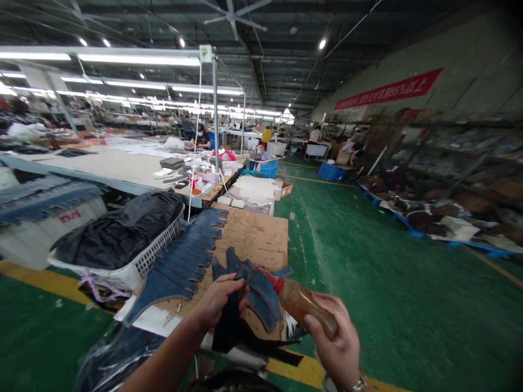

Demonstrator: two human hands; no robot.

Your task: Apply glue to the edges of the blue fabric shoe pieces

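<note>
My left hand (224, 296) pinches a dark cut piece (227, 326) that hangs down over the near edge of the cardboard. In my right hand (337, 337) is a squeeze bottle (304, 305) of amber-brown liquid, with a red cap and a narrow red nozzle. It lies tilted, its nozzle pointing left toward the piece in my left hand; whether the tip touches it I cannot tell. Loose blue cut pieces (261, 296) rest on the cardboard (253, 228) just beyond. An overlapping row of similar blue pieces (183, 256) runs along the cardboard's left side.
A white plastic basket (159, 251) heaped with black material (122, 228) stands to the left. Behind it is a long worktable (110, 169) with scraps and small containers. Green floor (347, 261) lies to the right, with stacked material on blue pallets (412, 231). Several people work farther back.
</note>
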